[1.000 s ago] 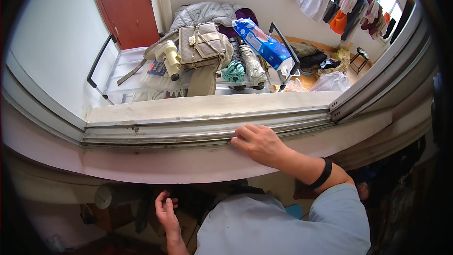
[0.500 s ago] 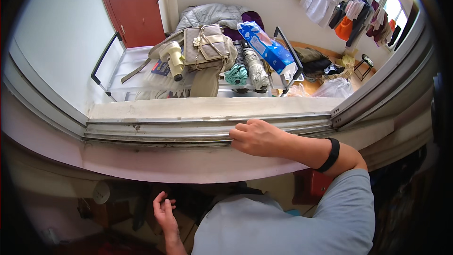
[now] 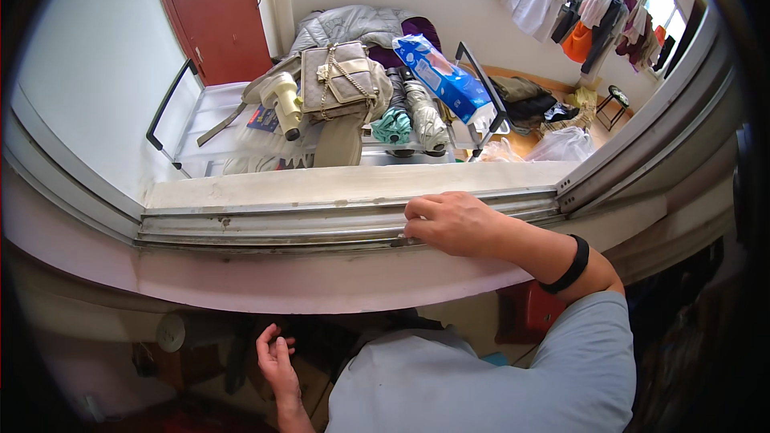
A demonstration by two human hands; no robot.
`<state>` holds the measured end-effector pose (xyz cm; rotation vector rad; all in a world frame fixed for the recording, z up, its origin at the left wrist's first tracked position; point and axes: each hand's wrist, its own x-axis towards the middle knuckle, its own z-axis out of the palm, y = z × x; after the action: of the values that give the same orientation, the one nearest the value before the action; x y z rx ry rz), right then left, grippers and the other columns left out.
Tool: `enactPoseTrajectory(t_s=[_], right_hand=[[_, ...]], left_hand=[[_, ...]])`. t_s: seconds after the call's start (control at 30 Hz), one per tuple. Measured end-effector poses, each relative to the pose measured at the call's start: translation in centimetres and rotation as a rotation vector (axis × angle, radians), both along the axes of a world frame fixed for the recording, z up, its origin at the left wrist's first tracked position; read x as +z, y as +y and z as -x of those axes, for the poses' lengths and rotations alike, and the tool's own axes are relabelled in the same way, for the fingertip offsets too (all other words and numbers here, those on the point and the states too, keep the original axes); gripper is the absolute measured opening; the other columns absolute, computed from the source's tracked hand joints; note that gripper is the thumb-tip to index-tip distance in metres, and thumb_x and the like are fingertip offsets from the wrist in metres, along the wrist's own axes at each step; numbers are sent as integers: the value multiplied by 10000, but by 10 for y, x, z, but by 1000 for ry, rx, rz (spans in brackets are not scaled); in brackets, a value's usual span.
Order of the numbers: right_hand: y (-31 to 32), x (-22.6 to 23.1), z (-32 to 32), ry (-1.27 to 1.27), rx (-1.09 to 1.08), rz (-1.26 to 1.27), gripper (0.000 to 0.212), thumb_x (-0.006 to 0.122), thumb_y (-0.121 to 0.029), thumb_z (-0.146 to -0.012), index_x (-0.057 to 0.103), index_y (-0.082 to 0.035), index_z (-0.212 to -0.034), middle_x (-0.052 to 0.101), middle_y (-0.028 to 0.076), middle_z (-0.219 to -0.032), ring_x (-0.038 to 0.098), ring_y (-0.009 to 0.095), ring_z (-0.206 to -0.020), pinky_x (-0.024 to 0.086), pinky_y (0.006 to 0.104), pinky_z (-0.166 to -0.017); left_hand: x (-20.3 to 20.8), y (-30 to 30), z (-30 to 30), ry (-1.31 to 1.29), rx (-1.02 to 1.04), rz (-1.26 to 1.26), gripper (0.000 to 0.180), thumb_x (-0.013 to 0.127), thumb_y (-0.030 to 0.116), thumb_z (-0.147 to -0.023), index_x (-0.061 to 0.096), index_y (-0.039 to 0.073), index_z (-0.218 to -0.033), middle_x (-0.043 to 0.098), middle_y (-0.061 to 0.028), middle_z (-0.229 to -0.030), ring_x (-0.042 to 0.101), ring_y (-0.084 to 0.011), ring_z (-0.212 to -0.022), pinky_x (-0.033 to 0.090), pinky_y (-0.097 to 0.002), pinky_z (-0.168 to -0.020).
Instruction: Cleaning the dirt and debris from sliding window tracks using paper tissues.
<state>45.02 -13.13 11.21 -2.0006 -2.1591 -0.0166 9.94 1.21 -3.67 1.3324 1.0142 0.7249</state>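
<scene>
My right hand point(image 3: 451, 223) is closed over the metal window track point(image 3: 321, 220), right of its middle, its bent fingers down at the grooves. A small pale bit shows under the fingertips, too little to name. Dark grime marks the track's grooves. Below the sill, at the lower left, my left hand point(image 3: 277, 359) hangs in the air, holding nothing, its fingers apart and loosely bent.
Beyond the sill point(image 3: 241, 277) stands a clear box with black handles point(image 3: 172, 104). On it lie a beige bag point(image 3: 341, 80), a cream handheld appliance point(image 3: 282, 104), folded umbrellas point(image 3: 423, 112) and a blue tissue pack point(image 3: 443, 80). Clothes point(image 3: 589, 24) hang at the right.
My right hand has slid a little to the right along the track. The left hand stays nearly where it was. The whole view has shifted slightly.
</scene>
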Motion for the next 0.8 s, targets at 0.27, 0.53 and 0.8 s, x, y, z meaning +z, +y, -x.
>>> enactPoseTrajectory(t_s=[0.27, 0.53, 0.8], right_hand=[[-29, -13, -8, 317, -140, -23, 82, 602, -108, -838, 620, -104, -917, 537, 56, -915, 592, 216, -801, 488, 337, -681], [-69, -27, -24, 1063, -280, -105, 122, 577, -167, -899, 640, -90, -968, 497, -7, -803, 436, 94, -636, 384, 240, -573], [-148, -31, -10, 2329, -270, -209, 150, 547, -141, -929, 604, -95, -1060, 405, -69, -676, 313, 49, -585, 274, 211, -515]], left_hand=[[10, -4, -7, 24, -20, -54, 289, 490, 74, -909, 507, 17, -1192, 555, -83, -1118, 596, -123, -833, 459, -236, -699], [37, -34, -31, -6, -22, -164, 283, 465, 66, -916, 509, 16, -1191, 564, -73, -1074, 586, -112, -815, 457, -233, -690], [75, -93, -91, -77, -273, -249, 280, 461, 6, -896, 499, -4, -1174, 556, -86, -1050, 593, -126, -836, 465, -229, -730]])
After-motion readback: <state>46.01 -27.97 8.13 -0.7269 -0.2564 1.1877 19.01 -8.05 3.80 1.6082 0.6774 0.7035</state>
